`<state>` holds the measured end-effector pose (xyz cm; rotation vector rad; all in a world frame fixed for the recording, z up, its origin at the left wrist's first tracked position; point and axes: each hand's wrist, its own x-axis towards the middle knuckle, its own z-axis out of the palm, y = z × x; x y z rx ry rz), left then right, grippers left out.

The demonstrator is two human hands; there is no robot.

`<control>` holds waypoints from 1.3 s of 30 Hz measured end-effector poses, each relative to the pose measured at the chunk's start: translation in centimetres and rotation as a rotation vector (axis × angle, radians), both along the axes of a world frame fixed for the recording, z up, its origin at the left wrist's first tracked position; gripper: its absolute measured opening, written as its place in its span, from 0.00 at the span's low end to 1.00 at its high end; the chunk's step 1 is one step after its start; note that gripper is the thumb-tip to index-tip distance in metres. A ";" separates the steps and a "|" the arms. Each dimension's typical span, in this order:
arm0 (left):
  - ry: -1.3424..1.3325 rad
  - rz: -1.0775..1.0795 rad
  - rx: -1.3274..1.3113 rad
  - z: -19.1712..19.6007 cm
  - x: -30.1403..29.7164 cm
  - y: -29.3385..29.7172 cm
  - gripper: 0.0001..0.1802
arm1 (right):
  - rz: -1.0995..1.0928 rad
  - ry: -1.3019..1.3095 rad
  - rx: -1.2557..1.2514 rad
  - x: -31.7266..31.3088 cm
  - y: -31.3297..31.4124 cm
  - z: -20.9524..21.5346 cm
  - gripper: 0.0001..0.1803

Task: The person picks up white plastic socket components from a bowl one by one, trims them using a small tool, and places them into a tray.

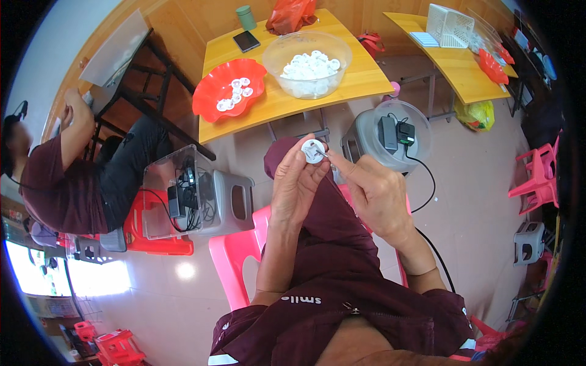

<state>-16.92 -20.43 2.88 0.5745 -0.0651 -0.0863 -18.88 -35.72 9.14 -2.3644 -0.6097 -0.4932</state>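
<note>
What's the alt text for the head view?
A seated person's left hand holds a small round white plastic part while the right hand pokes it. Ahead, a clear bowl and red dish hold more parts.

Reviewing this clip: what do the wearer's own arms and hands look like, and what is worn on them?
Both forearms are bare from the elbow down. The left hand and right hand wear no gloves, and no rings, watch or bracelet show. Short dark maroon sleeves end near the elbows, matching the shirt, which has a white stripe at its lower edge. No cables or straps run along either arm.
</note>
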 end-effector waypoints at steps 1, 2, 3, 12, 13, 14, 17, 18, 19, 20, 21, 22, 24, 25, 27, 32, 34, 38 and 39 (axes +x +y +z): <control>0.001 0.000 0.000 0.0 0.0 -0.1 0.20 | 0.014 0.006 -0.009 0.0 0.0 -0.1 0.20; -0.010 0.018 0.023 0.1 0.0 -0.2 0.20 | 0.027 0.012 -0.017 -0.1 0.1 -0.3 0.20; -0.025 0.035 0.046 0.2 0.0 -0.2 0.19 | 0.027 0.009 -0.018 -0.1 0.2 -0.3 0.20; -0.050 0.155 0.230 -0.7 0.1 -0.5 0.18 | -0.047 -0.014 -0.067 -0.3 1.3 -1.4 0.22; -0.050 0.153 0.231 -0.7 0.0 -0.6 0.18 | -0.062 0.015 -0.107 -0.5 1.4 -1.5 0.21; -0.046 0.197 0.253 -0.8 0.0 -0.8 0.17 | -0.076 0.043 -0.147 -0.6 1.5 -1.6 0.21; -0.059 0.296 0.369 -1.4 0.2 -1.2 0.16 | -0.064 0.042 -0.204 -0.7 1.4 -1.7 0.21; -0.074 0.353 0.462 -1.8 0.3 -0.9 0.15 | -0.060 0.040 -0.198 -0.5 1.3 -1.6 0.21; -0.077 0.357 0.468 -2.1 0.5 -0.6 0.15 | -0.047 0.066 -0.195 -0.3 1.1 -1.5 0.21; -0.056 0.399 0.495 -2.2 0.9 -0.2 0.15 | -0.034 0.091 -0.192 -0.1 1.0 -1.4 0.21; -0.038 0.432 0.519 -2.0 1.3 -0.3 0.15 | -0.042 0.089 -0.187 0.1 0.8 -1.4 0.20; -0.002 0.434 0.485 -1.4 1.6 0.2 0.14 | -0.049 0.086 -0.184 0.2 0.8 -1.4 0.20; -0.008 0.457 0.593 -0.9 2.8 2.4 0.15 | -0.011 0.055 -0.017 0.5 0.9 -1.6 0.19; -0.040 0.506 0.601 -0.7 3.5 3.7 0.15 | -0.010 0.052 -0.011 1.0 1.1 -2.1 0.19; -0.066 0.582 0.738 -0.2 6.1 6.3 0.14 | 0.023 0.086 0.088 2.2 1.1 -3.8 0.17; -0.125 0.682 1.256 0.3 13.9 16.5 0.14 | 0.244 0.198 0.034 4.2 2.1 -8.5 0.15; -0.131 0.650 1.455 0.5 16.0 18.0 0.15 | 0.289 0.174 0.033 3.9 2.6 -9.3 0.16; -0.311 0.802 1.873 2.5 18.7 15.7 0.20 | 0.413 0.278 0.136 3.2 3.0 -12.0 0.15; -0.337 0.769 1.853 3.2 19.0 14.4 0.20 | 0.453 0.340 0.192 3.0 3.1 -12.7 0.14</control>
